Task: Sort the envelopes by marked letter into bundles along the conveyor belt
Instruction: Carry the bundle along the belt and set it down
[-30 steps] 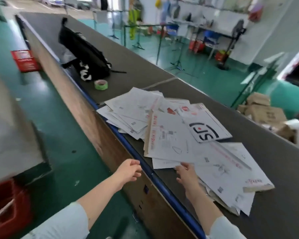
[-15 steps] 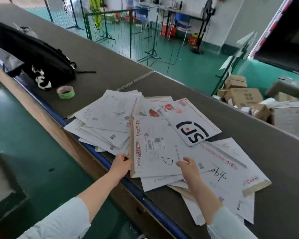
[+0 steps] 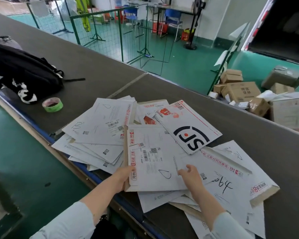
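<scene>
The fingers (image 3: pixel 130 168) of the left hand (image 3: pixel 123 177) are curled round the near left edge of the top envelope (image 3: pixel 152 163), thumb side on its face and the rest tucked beneath, so this hand has a firm hold. The right hand (image 3: pixel 191 177) sits at the same envelope's right edge with its fingertips (image 3: pixel 180 173) bent and lightly down on the paper; whether they pinch the edge or only rest there cannot be told. The envelope lies straight ahead between the two hands, its long axis running away from the person, with the pen mark (image 3: pixel 164 174), a D by its look, near its close end. It tops a loose heap of envelopes (image 3: pixel 100 135) at the near side of the conveyor belt (image 3: pixel 162 87), its far corner tucked under the SF mailer (image 3: pixel 188 133), with another envelope marked B (image 3: pixel 76 125) to the left. Since the left hand has the surer hold, the lift probably turns on drawing the envelope toward the person, clear of the mailer, before it is carried along the belt. Bare belt lies on the left, toward a green tape roll (image 3: pixel 52 104) and a black backpack (image 3: pixel 24 71).
</scene>
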A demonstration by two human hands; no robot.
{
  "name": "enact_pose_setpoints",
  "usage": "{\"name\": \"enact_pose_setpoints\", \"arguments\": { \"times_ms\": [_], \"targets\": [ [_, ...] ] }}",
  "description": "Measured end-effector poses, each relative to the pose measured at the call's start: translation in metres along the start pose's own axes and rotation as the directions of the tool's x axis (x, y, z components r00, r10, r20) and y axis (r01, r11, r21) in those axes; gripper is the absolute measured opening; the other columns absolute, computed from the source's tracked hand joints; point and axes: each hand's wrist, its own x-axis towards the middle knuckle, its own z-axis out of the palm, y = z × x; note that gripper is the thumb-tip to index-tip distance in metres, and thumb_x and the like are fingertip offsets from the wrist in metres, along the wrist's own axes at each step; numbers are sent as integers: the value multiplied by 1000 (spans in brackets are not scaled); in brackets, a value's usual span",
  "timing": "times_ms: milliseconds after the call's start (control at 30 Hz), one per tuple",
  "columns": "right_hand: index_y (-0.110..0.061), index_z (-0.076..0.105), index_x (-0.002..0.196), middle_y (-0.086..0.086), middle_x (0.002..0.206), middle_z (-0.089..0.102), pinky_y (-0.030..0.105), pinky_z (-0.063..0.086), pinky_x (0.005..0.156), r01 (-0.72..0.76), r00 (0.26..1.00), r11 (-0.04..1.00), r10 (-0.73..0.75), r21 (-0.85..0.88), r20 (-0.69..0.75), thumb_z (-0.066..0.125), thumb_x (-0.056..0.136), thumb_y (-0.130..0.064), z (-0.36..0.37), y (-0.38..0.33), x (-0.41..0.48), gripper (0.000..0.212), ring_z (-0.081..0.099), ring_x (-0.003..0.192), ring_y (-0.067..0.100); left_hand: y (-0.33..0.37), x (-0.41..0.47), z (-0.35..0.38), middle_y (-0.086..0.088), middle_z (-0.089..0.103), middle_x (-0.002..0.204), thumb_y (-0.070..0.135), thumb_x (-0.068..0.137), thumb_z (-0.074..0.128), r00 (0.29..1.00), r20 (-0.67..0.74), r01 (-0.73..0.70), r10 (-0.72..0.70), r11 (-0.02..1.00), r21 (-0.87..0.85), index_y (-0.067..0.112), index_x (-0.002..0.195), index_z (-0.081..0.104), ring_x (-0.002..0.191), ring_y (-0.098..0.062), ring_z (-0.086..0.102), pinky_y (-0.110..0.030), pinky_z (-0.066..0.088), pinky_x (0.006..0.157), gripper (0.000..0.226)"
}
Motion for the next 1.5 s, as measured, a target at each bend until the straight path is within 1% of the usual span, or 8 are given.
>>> {"name": "enact_pose_setpoints", "arguments": {
  "times_ms": [100, 200, 400, 767, 933, 1167, 1333, 1500],
  "targets": [
    [-11, 37, 145, 9, 138, 48, 36, 41, 93, -21, 999, 1000, 21, 0, -25, 61, 92, -22, 1, 1, 2, 60, 50, 115, 25, 13, -3, 9, -11, 71, 89, 7, 97, 53, 997, 75, -27, 28, 1000, -11, 6, 104, 62, 77, -23, 67, -28, 57, 50, 11],
    [-10, 36, 145, 10, 141, 44, 39, 43, 93, -101, 995, 992, 102, 72, -16, 60, 94, -21, 4, -5, 2, 58, 47, 122, 29, 34, 7, 4, -3, 67, 107, 6, 96, 55, 965, 44, -261, 257, 956, 137, 12, 118, 56, 83, -15, 64, -22, 53, 61, 22],
    [-3, 58, 119, 14, 106, 64, 34, 49, 69, -150, 988, 972, 155, 180, -15, 67, 85, -12, 45, -41, 16, 36, 59, 87, 26, 88, 16, -47, 3, 63, 118, 13, 96, 53, 865, 106, -485, 490, 767, 420, 20, 123, 55, 101, -15, 59, -25, 46, 81, 27],
    [-11, 60, 102, 4, 95, 65, 28, 44, 60, 21, 1000, 983, -21, 180, -4, 63, 87, -2, 165, -135, 38, 18, 60, 80, 15, 147, 81, -183, -6, 70, 105, 17, 91, 62, 882, -148, -359, 447, 843, 401, 14, 103, 63, 91, -20, 65, -31, 52, 78, 13],
    [-14, 62, 100, 6, 102, 68, 39, 52, 86, 31, 999, 992, -26, 122, -39, 61, 86, -7, 209, -159, 50, 16, 62, 94, 22, 165, 113, -222, -2, 67, 96, 29, 79, 57, 908, -173, -221, 383, 785, 579, 23, 95, 65, 87, -25, 62, -47, 54, 88, 19],
    [-17, 68, 112, 0, 102, 68, 36, 49, 90, 61, 985, 979, -90, -193, -149, 66, 81, -23, 238, -179, 53, 31, 62, 102, 23, 190, 147, -251, -10, 44, 145, 33, 87, 57, 908, -171, -105, 382, 602, 791, 34, 102, 69, 144, -27, 23, -40, 19, 119, 20],
    [-10, 45, 140, 17, 143, 37, 39, 43, 99, -81, 984, 988, 58, -132, -169, 68, 84, -22, 238, -184, 58, 62, 48, 122, 33, 201, 159, -260, -13, 42, 132, 37, 86, 58, 897, -238, -52, 374, 623, 781, 24, 114, 61, 122, -34, 39, -39, 38, 102, 31],
    [-12, 35, 144, 16, 142, 24, 40, 47, 94, -135, 979, 987, 119, -88, -165, 67, 81, -26, 249, -187, 60, 72, 48, 116, 37, 204, 161, -265, -4, 58, 111, 33, 84, 60, 876, -260, -106, 405, 690, 716, 22, 120, 40, 99, -27, 56, -38, 40, 88, 42]
  ]
}}
